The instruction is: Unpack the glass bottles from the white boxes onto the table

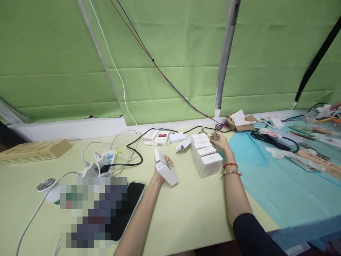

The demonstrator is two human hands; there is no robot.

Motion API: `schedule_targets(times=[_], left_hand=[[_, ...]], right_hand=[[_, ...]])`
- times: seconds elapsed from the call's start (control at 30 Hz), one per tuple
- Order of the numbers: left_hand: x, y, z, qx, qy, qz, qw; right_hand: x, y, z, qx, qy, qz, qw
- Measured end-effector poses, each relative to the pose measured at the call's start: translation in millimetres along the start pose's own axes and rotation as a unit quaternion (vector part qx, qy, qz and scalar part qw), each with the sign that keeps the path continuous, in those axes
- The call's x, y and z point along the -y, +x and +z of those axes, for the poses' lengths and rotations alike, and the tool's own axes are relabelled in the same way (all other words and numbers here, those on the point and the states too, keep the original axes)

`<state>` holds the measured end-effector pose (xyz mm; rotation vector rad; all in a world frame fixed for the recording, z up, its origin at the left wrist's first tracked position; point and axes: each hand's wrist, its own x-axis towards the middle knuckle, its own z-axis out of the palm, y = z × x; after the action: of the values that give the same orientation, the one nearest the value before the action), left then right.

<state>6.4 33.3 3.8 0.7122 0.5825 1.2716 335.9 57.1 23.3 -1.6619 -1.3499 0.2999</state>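
Carton, white and oblong, (167, 174) sits tilted in the person's left hand, (169, 161) raised above the pale yellow table (186, 217). With twelve o'clock toward the green fabric wall, (170, 89) the carton's long axis slants from eleven to five. The left fingers wrap its far side and have a closed hold on it; the palm is mostly hidden from where I stand. Away at two o'clock, well apart, the right hand (221, 142) reaches past a row of four closed white cartons, (204, 152) its fingers bent at a small gold-toned piece with a clear top, (214, 134) perhaps a bottle. The fingers are drawn in close around it, though I cannot tell whether they have taken its weight. A similar upright piece (203, 130) stands near it at about ten o'clock. The relation that seems to count is between carton and gold-toned piece: the right hand is by far the nearer to the piece, the carton lies from that grip toward eight o'clock, and the row, itself running from eleven to five, stands in between.
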Motion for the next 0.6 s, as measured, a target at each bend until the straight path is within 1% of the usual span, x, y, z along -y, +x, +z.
schedule_targets(times=[0.03, 0.1, 0.17, 0.2, 0.27, 0.3, 0.37, 0.4, 0.47, 0.53, 0.6], left_hand=[[-2, 0, 1, -0.036, 0.022, 0.005, 0.999], [-8, 0, 3, -0.133, 0.084, 0.031, 0.987], [-12, -1, 4, -0.228, 0.146, 0.089, 0.959], [-13, -1, 5, -0.256, 0.172, 0.114, 0.944], [-13, -3, 9, -0.271, 0.204, 0.137, 0.931], [-12, -4, 11, -0.269, 0.213, 0.139, 0.929], [-8, -7, 15, -0.254, 0.232, 0.148, 0.927], [-6, -8, 17, -0.244, 0.243, 0.156, 0.926], [-3, -10, 18, -0.222, 0.266, 0.176, 0.921], [0, -10, 18, -0.209, 0.291, 0.201, 0.912], [2, -11, 16, -0.204, 0.315, 0.226, 0.899]], right_hand=[[5, 1, -7, 0.0, -0.013, -0.012, 1.0], [20, 1, -25, -0.02, -0.045, -0.026, 0.998], [40, -2, -48, -0.064, -0.078, -0.041, 0.994], [52, -5, -60, -0.092, -0.078, -0.05, 0.991], [78, -15, -83, -0.143, -0.029, -0.101, 0.984], [92, -21, -93, -0.159, 0.022, -0.141, 0.977], [118, -35, -106, -0.174, 0.137, -0.212, 0.952], [130, -42, -109, -0.163, 0.182, -0.238, 0.94], [152, -56, -109, -0.113, 0.252, -0.279, 0.92], [172, -67, -100, -0.036, 0.29, -0.307, 0.906], [190, -76, -85, 0.058, 0.3, -0.333, 0.892]])
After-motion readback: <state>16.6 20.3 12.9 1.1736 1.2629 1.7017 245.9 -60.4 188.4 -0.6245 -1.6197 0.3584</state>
